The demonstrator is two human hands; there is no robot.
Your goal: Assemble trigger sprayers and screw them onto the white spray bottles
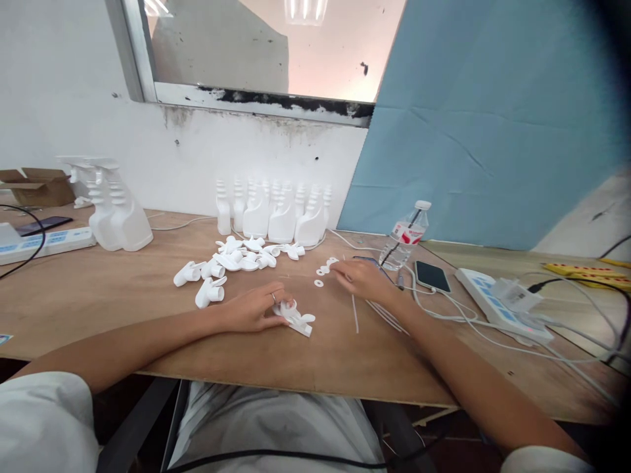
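Note:
My left hand [261, 307] is closed around a white spray trigger head [298, 320], held low over the table near its front edge. Fingers cover the head's rear end. To the right, my right hand [359, 277] reaches down with fingertips together beside several small white washers [326, 267]; whether a washer is between the fingertips I cannot make out. One loose washer [319, 283] lies just left of that hand. Thin white tubes [387, 315] lie under and beside my right wrist. Left of the hands is a pile of white spray heads [241, 255].
White bottles [282, 217] without heads stand along the wall. Two bottles with spray heads [121, 217] stand at left, beside a power strip [54, 244]. At right are a water bottle [405, 236], a phone [432, 276], cables and another power strip [500, 305].

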